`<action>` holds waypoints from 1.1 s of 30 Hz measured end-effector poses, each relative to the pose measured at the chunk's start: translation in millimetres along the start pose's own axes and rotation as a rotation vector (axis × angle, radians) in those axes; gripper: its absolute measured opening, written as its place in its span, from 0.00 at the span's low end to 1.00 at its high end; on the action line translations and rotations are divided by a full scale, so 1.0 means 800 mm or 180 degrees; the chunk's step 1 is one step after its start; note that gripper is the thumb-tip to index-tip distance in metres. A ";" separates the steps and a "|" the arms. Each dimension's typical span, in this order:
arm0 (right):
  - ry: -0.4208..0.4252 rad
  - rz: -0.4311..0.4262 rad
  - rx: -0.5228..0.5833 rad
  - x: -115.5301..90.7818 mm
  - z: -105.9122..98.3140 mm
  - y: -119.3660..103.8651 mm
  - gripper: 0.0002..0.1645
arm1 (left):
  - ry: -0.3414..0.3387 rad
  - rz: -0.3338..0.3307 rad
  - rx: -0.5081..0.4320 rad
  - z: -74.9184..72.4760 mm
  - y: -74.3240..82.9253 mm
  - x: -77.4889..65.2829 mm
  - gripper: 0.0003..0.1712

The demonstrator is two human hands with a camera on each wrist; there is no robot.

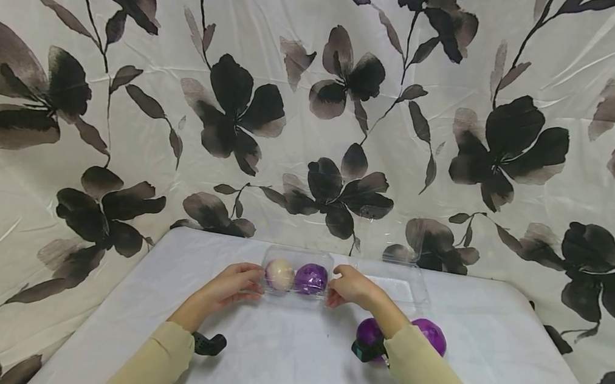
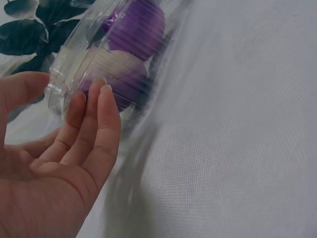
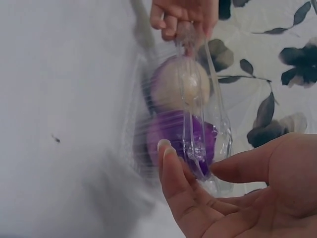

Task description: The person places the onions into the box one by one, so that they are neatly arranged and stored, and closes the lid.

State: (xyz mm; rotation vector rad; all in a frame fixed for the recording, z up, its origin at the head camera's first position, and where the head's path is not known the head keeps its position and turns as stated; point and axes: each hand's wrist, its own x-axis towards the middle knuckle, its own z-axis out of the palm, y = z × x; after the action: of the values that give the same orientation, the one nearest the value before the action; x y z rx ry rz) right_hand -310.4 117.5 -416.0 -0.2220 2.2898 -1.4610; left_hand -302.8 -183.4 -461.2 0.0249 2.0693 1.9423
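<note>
A clear plastic container (image 1: pixel 299 253) stands toward the back of the white table with two round things inside. One is cream and purple (image 1: pixel 280 274); beside it is a purple one (image 1: pixel 311 279) with a shiny surface. My left hand (image 1: pixel 233 286) holds the container's left end, thumb by the upper rim and fingertips against the side wall in the left wrist view. At the opposite end, my right hand (image 1: pixel 352 288) pinches the corner between thumb and fingers. The right wrist view shows the fingertips over the plastic beside the purple thing (image 3: pixel 168 129).
A second clear container (image 1: pixel 398 288) sits open to the right, its lid raised at the back. Two more purple round things, one at the left (image 1: pixel 368 330) and one at the right (image 1: pixel 431 336), lie around my right forearm. A floral cloth (image 1: pixel 291 129) hangs behind the table (image 1: pixel 282 360).
</note>
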 end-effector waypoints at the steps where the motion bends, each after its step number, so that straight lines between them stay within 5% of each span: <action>1: -0.0009 -0.0006 0.0025 -0.001 -0.001 0.000 0.32 | -0.0011 0.0009 0.0000 -0.001 0.000 0.000 0.30; 33: -0.0261 -0.0002 0.0722 -0.019 0.004 0.014 0.35 | 0.0063 0.0000 -0.0006 0.001 -0.006 -0.003 0.32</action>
State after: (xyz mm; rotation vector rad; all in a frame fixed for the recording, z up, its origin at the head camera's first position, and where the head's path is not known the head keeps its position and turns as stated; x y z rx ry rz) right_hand -294.4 125.5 -423.5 -0.2111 2.0397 -1.6644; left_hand -299.4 -183.4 -465.6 0.0053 2.0800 1.9523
